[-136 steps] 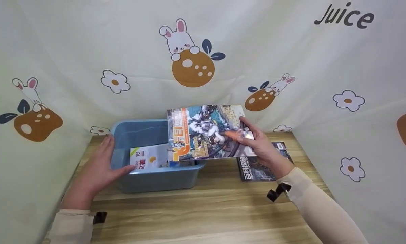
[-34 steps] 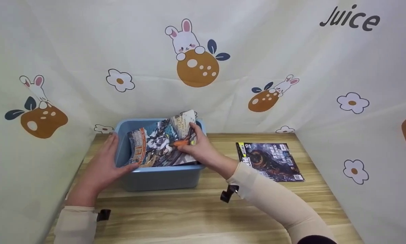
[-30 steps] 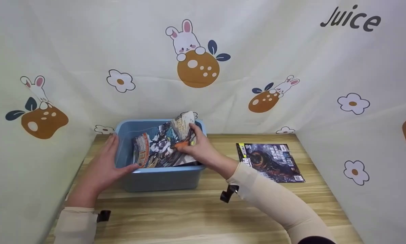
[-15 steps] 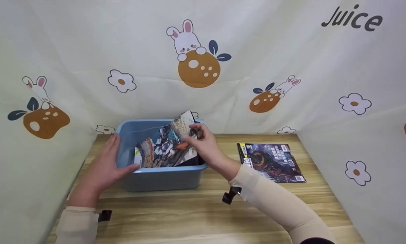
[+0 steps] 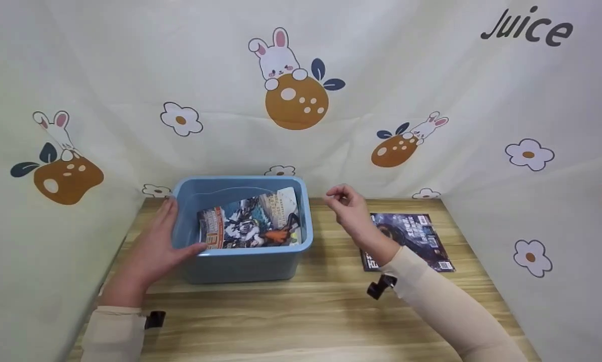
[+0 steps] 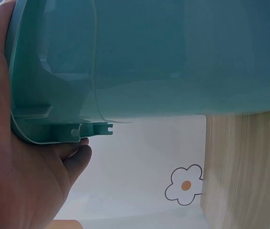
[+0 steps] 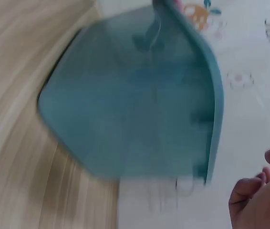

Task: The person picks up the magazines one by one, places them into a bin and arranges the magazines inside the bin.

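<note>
Released since the earlier frame, the colourful magazine (image 5: 250,226) now lies inside the blue bin (image 5: 240,264). Right hand (image 5: 348,208) hovers beside it, grip released, fingers loosely curled. Left hand (image 5: 150,249) presses flat against the bin's left wall, over the surface (image 5: 290,311).

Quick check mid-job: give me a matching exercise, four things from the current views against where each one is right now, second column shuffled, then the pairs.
Things:
1. colourful illustrated magazine
2. dark-covered magazine
3. left hand
4. right hand

Places:
A. in the air between the blue plastic bin and the far-right magazine, holding nothing
B. flat on the wooden table, right of the bin
C. lying inside the bin
D. against the bin's left wall

Pairs: 1-C, 2-B, 3-D, 4-A
</note>
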The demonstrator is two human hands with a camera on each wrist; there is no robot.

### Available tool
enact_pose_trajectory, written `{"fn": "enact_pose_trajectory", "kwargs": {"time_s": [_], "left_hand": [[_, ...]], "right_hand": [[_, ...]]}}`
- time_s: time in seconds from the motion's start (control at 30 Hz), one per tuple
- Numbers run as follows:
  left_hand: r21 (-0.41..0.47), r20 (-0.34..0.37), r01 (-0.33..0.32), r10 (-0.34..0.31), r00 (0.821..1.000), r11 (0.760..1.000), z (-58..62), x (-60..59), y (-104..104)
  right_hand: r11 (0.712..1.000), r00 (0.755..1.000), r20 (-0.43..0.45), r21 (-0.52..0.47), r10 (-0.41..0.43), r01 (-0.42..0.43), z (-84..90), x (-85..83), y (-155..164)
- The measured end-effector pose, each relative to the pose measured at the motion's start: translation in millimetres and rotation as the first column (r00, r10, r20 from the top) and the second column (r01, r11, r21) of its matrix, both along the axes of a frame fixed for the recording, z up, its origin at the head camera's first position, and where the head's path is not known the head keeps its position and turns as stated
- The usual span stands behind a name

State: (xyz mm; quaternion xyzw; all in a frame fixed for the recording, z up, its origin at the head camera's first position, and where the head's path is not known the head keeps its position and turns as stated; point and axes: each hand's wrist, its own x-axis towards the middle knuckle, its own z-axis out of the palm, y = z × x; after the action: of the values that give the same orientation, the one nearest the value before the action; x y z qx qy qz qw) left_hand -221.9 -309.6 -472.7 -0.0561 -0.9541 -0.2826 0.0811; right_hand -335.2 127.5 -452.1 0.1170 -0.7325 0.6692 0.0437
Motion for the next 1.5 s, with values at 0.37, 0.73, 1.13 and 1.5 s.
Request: {"fn": "enact_pose_trajectory", "kwargs": {"time_s": [0.37,0.73,1.13,1.5], "left_hand": [[-0.005,0.013,-0.005,0.005,1.0,1.0,0.4,1.5,1.3],[0.004,0.019,-0.002,0.002,1.0,1.0,1.9,0.4,3.1],[0.018,-0.008,0.01,-0.01,1.0,1.0,-2.3,-2.5,1.0],[0.009,0.005,-0.003,0.003,1.0,1.0,-0.8,0.6,-0.2]], "right_hand": [[0.807,0.999,0.018,0.59,-0.027,0.011,-65.6,-36.7,157.6],[0.592,0.999,0.026,0.806,-0.039,0.002,-86.0,-23.3,252.9],[0.541,0.974,0.14,0.841,-0.18,-0.021,-92.4,-10.1,295.7],[0.492,0.959,0.234,0.861,-0.158,-0.129,-96.0,-11.8,296.8]]}}
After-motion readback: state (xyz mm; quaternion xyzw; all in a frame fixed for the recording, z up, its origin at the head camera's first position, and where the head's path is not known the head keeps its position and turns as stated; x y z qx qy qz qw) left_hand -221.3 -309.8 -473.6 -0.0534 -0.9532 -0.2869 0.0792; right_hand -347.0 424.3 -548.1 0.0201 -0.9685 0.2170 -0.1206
